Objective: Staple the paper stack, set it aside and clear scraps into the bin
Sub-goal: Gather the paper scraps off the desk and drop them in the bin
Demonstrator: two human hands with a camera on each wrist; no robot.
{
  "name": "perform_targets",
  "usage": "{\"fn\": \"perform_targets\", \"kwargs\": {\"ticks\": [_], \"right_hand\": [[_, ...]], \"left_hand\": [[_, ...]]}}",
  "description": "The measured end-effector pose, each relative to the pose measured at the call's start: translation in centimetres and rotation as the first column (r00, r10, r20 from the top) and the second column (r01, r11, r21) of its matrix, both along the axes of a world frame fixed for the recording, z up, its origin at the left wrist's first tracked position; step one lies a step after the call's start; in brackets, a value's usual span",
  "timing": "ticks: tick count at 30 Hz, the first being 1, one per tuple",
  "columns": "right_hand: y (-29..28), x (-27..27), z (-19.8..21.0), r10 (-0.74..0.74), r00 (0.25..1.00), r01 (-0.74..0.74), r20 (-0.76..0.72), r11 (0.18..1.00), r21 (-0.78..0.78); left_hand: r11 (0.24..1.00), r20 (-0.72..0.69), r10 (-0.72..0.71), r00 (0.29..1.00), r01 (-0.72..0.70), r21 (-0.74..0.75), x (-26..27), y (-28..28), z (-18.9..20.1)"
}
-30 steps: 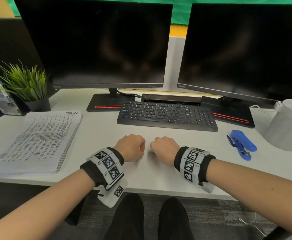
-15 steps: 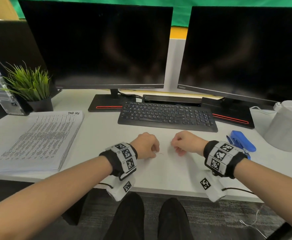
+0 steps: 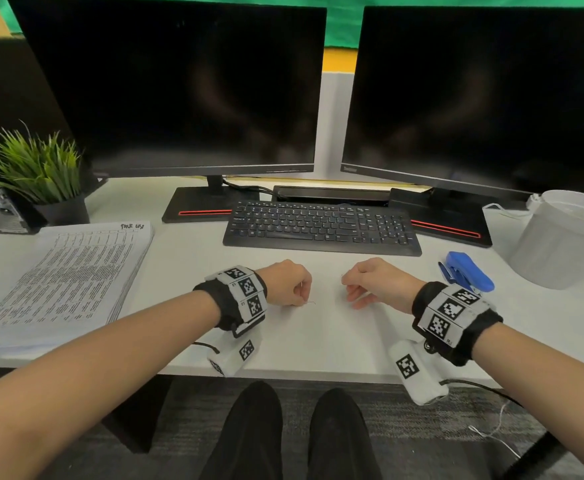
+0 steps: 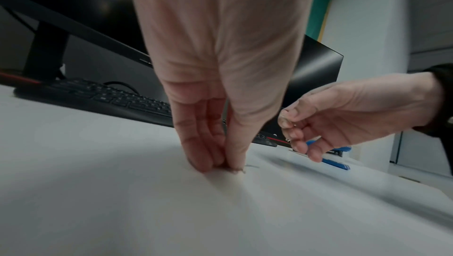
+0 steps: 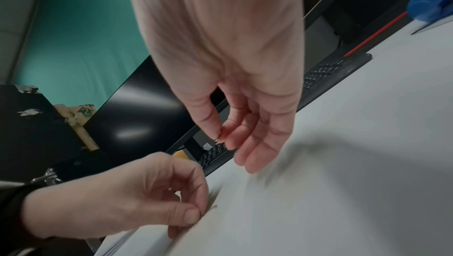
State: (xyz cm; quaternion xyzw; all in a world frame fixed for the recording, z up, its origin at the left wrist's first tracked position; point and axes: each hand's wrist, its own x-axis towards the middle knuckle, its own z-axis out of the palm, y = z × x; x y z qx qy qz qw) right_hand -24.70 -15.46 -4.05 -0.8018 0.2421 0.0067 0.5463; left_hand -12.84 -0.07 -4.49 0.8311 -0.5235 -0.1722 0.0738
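Both hands sit on the near middle of the desk (image 3: 318, 341), in front of the keyboard (image 3: 321, 225). Left hand (image 3: 285, 284) has thumb and fingers bunched together, tips pressed down on the desk surface, pinching at a bent staple (image 3: 309, 303) (thin wire, barely visible). That staple lies just right of the left fingertips, touching or almost touching them, its long axis running roughly left-right. In the left wrist view the same wire pokes out to the right of the thumb tip; whether the pinch has it fully I cannot tell.

Right hand (image 3: 375, 282) is raised a little off the desk, thumb and forefinger closed on something tiny at their tips, which looks like a second staple scrap (image 5: 218, 138); the other fingers hang loose and half open.

The bin (image 3: 567, 237), a white tub, stands at the far right of the desk, well apart from both hands. The right hand is clearly the nearer one, with the blue stapler (image 3: 467, 271) lying between it and the bin. The paper stack (image 3: 62, 278) lies on the left side of the desk, beside the potted plant (image 3: 37, 168), already set aside by the look of it.

Judgement: scrap clearing is the step in hand. The next move turns on carrying the scraps right and slightly far to the bin; the left hand would have to cross the whole desk, so a dropped staple is the risk.
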Motion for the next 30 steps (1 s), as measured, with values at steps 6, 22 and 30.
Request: {"fn": "perform_targets", "kwargs": {"ticks": [6,22,30], "right_hand": [[-1.7,-1.9,0.7,-0.112,0.993,0.107,0.03,0.983,0.148],[-24.9,-11.4,13.4,-0.685,0.705,0.577,0.18,0.408,-0.707],[-28.1,-10.5,11.8,-0.704,0.709,0.323,-0.026,0.358,-0.876]], "left_hand": [[0.996,0.011,-0.045,0.999,0.044,0.082,0.3,-0.3,-0.1],[0.924,-0.657,0.108,0.746,-0.32,-0.211,2.7,-3.9,2.2],[0.911,-0.643,0.017,0.766,-0.277,-0.307,0.8,-8.4,4.0]]}}
